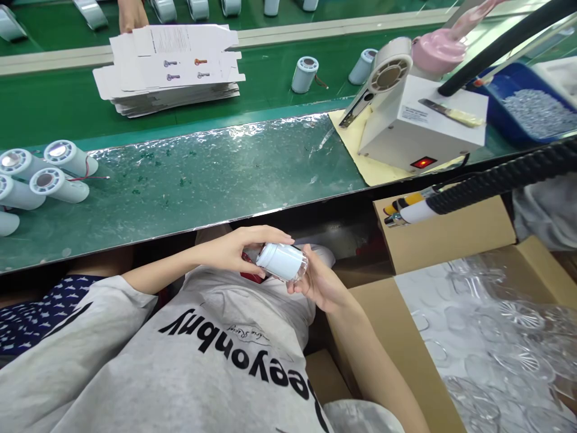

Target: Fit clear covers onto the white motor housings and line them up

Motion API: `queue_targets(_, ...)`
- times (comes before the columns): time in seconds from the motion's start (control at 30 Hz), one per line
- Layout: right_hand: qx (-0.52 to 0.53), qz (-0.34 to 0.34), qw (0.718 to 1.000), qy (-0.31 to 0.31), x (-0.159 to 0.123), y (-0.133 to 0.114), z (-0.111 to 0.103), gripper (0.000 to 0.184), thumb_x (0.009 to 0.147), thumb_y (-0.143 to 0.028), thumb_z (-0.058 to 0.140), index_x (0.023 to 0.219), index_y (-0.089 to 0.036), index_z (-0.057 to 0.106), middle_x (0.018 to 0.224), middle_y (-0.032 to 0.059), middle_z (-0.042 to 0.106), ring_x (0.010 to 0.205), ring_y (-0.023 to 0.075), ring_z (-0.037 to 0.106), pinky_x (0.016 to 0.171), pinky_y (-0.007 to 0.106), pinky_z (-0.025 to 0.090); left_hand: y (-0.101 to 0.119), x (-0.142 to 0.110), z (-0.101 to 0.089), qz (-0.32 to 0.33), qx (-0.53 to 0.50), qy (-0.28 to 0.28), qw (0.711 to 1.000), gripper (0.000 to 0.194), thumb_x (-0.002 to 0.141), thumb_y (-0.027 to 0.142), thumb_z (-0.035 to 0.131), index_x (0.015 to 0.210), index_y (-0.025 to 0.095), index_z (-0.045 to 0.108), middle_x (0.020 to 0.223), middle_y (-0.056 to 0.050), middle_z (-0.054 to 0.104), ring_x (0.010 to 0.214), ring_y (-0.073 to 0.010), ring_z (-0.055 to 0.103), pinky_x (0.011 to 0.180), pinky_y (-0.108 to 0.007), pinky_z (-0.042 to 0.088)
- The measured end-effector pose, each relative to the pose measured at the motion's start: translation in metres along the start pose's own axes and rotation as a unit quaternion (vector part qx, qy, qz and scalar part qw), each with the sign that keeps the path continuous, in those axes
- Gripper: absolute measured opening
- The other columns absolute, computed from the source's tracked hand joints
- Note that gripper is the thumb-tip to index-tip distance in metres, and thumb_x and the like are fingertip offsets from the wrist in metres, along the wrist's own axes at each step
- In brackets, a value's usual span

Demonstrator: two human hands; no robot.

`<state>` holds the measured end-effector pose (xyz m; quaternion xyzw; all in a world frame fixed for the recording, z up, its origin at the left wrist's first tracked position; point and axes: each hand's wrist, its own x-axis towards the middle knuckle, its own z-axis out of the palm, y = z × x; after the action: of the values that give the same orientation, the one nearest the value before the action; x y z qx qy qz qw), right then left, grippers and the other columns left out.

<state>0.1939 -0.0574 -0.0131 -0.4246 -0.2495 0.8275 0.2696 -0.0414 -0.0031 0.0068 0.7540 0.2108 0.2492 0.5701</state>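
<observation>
Over my lap I hold a light blue cylinder [282,260], tilted, between both hands. My left hand [238,249] wraps its left end, thumb below and fingers over the top. At the other end my right hand [319,279] grips a clear plastic cover [301,267] that fits around that end of the cylinder. The fingers partly hide both ends. Similar light blue cylinders [61,183] lie grouped on the left of the green bench [216,174], some with thin red wires.
A cardboard box [433,355] of clear plastic covers [509,337] stands at my right. On the bench are a white machine [424,120] with a lit red switch and a blue tray [500,99]. Beyond, another person's hand [131,15] touches stacked flat cartons [175,66].
</observation>
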Motion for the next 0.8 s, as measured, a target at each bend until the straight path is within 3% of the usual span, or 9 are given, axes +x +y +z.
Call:
queue_targets(0.13, -0.060, -0.013, 0.998, -0.010, -0.001, 0.006, 0.000, 0.073, 0.083, -0.088, 0.050, 0.091, -0.016, 0.065, 0.064, 0.0066, 0.071, 0.047, 0.0166, 0.067, 0.040, 0.023, 0.053, 0.008, -0.002, 0.004, -0.058, -0.009, 0.020, 0.998, 0.062, 0.080, 0.027, 0.081, 0.139, 0.026, 0.063, 0.140, -0.014, 0.063, 0.125, -0.0279, 0.064, 0.091, -0.035, 0.060)
queue_targets(0.23, -0.185, -0.158, 0.964, 0.104, -0.004, 0.014, -0.003, 0.056, 0.093, -0.073, 0.050, 0.101, -0.019, 0.062, 0.078, 0.0077, 0.074, 0.060, 0.0207, 0.072, 0.053, 0.032, 0.062, 0.013, -0.003, 0.006, -0.109, -0.038, 0.042, 0.992, 0.066, 0.078, 0.029, 0.082, 0.140, 0.023, 0.062, 0.136, -0.014, 0.064, 0.111, -0.0242, 0.069, 0.083, -0.031, 0.061)
queue_targets(0.33, -0.358, -0.384, 0.828, 0.198, -0.009, 0.018, -0.005, 0.033, 0.092, -0.038, 0.066, 0.121, -0.024, 0.057, 0.136, 0.0159, 0.066, 0.114, 0.0277, 0.072, 0.092, 0.046, 0.063, 0.015, -0.005, 0.008, -0.149, -0.095, 0.042, 0.983, 0.070, 0.078, 0.030, 0.083, 0.143, 0.023, 0.058, 0.129, -0.012, 0.067, 0.098, -0.0200, 0.072, 0.078, -0.029, 0.061)
queue_targets(0.4, -0.448, -0.477, 0.741, 0.152, -0.012, 0.017, -0.006, 0.038, 0.090, -0.022, 0.067, 0.126, -0.028, 0.057, 0.153, 0.0133, 0.055, 0.137, 0.0296, 0.059, 0.108, 0.053, 0.054, 0.013, -0.006, 0.009, -0.169, -0.130, 0.033, 0.976, 0.073, 0.080, 0.033, 0.082, 0.146, 0.023, 0.054, 0.120, -0.011, 0.070, 0.090, -0.0182, 0.073, 0.074, -0.028, 0.061)
queue_targets(0.47, -0.487, -0.511, 0.701, 0.099, -0.015, 0.016, -0.005, 0.041, 0.090, -0.015, 0.068, 0.126, -0.032, 0.061, 0.148, 0.0091, 0.060, 0.137, 0.0286, 0.059, 0.111, 0.054, 0.053, 0.012, -0.007, 0.008, -0.183, -0.147, 0.023, 0.972, 0.075, 0.082, 0.037, 0.081, 0.149, 0.022, 0.051, 0.112, -0.010, 0.072, 0.083, -0.0172, 0.073, 0.070, -0.027, 0.059)
queue_targets(0.53, -0.465, -0.500, 0.727, 0.079, -0.017, 0.014, -0.004, 0.043, 0.090, -0.019, 0.074, 0.129, -0.034, 0.063, 0.144, 0.0083, 0.064, 0.133, 0.0288, 0.062, 0.108, 0.052, 0.055, 0.011, -0.007, 0.007, -0.176, -0.139, 0.014, 0.974, 0.076, 0.082, 0.037, 0.082, 0.150, 0.023, 0.052, 0.112, -0.010, 0.073, 0.085, -0.0182, 0.074, 0.071, -0.026, 0.059)
queue_targets(0.63, -0.354, -0.425, 0.830, 0.073, -0.019, 0.015, -0.003, 0.052, 0.085, -0.042, 0.082, 0.133, -0.030, 0.063, 0.141, 0.0113, 0.066, 0.129, 0.0309, 0.065, 0.101, 0.047, 0.060, 0.013, -0.006, 0.004, -0.120, -0.098, 0.006, 0.988, 0.076, 0.075, 0.031, 0.087, 0.146, 0.027, 0.058, 0.136, -0.013, 0.067, 0.113, -0.0252, 0.071, 0.087, -0.032, 0.060)
queue_targets(0.7, -0.280, -0.376, 0.881, 0.066, -0.019, 0.017, -0.003, 0.055, 0.084, -0.054, 0.081, 0.131, -0.030, 0.066, 0.132, 0.0102, 0.071, 0.118, 0.0286, 0.071, 0.093, 0.042, 0.064, 0.015, -0.005, 0.002, -0.088, -0.086, 0.000, 0.992, 0.073, 0.075, 0.025, 0.087, 0.143, 0.029, 0.061, 0.150, -0.012, 0.058, 0.131, -0.0282, 0.062, 0.100, -0.036, 0.057)
queue_targets(0.8, -0.238, -0.341, 0.907, 0.063, -0.020, 0.018, -0.005, 0.048, 0.084, -0.053, 0.081, 0.125, -0.032, 0.072, 0.123, 0.0067, 0.075, 0.105, 0.0252, 0.075, 0.086, 0.038, 0.065, 0.015, -0.005, 0.003, -0.103, -0.114, -0.012, 0.988, 0.072, 0.079, 0.023, 0.084, 0.146, 0.029, 0.059, 0.153, -0.013, 0.056, 0.130, -0.0271, 0.063, 0.101, -0.037, 0.057)
